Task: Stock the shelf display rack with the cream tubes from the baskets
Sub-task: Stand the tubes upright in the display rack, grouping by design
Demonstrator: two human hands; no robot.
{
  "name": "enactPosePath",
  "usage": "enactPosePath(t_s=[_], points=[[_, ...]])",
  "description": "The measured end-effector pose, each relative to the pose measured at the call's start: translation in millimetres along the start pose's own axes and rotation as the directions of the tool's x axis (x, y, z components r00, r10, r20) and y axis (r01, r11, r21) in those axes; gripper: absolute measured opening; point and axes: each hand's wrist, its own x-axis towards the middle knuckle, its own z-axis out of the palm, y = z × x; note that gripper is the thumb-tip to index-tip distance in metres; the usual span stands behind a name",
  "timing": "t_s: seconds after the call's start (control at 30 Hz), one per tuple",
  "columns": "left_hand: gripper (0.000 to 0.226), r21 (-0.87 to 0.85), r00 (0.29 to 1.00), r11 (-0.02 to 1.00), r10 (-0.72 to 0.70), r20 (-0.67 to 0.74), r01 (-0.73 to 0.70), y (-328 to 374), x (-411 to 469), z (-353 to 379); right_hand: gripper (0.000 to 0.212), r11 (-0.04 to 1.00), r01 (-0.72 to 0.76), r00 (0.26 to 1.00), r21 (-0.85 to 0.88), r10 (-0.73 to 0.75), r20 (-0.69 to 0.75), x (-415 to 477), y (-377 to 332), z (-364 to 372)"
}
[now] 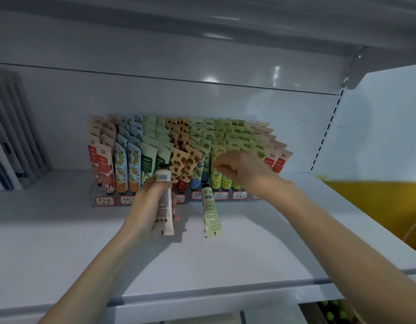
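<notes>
A clear display rack (101, 202) stands at the back of the white shelf (62, 242), packed with rows of colourful cream tubes (155, 146). My left hand (147, 204) grips a pale pink cream tube (163, 204), cap up and barcode side toward me, in front of the rack. A yellow-green cream tube (210, 211) lies flat on the shelf just before the rack's middle. My right hand (242, 167) reaches among the yellow and green tubes on the rack's right part, fingers curled at their tops. Whether it pinches one is blurred.
An upper shelf (225, 31) hangs low overhead. Grey upright packs (13, 136) stand at the far left of the shelf. A yellow panel (370, 202) lies beyond the shelf's right end. Green items (333, 312) show on a lower level at the bottom right.
</notes>
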Motion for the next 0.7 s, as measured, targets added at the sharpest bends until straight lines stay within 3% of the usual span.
enactPosePath(t_s=[0.07,0.2,0.4,0.57,0.63,0.7], points=[[0.011,0.009,1.000,1.000,0.004,-0.029,-0.004,0,-1,-4,0.024,0.998,0.069,0.986,0.000,-0.068,0.154,-16,2,18],[0.009,-0.009,0.995,1.000,0.002,-0.099,-0.003,-3,-1,-12,0.045,0.954,0.267,0.950,-0.138,-0.236,0.205,-33,12,52],[0.009,-0.028,0.993,1.000,-0.006,-0.114,0.003,-7,-1,-16,0.052,0.916,0.352,0.934,-0.192,-0.331,0.130,-29,11,65],[0.008,-0.045,0.992,0.999,-0.023,-0.127,0.017,-8,0,-19,0.031,0.899,0.397,0.916,-0.186,-0.401,0.018,-29,17,73],[0.007,-0.055,0.991,0.998,-0.031,-0.130,0.024,-8,1,-20,0.026,0.925,0.353,0.926,-0.137,-0.367,-0.088,-29,18,68],[0.007,-0.062,0.991,0.998,-0.031,-0.130,0.024,-8,2,-20,0.031,0.968,0.249,0.940,0.010,-0.240,-0.243,-27,18,63]])
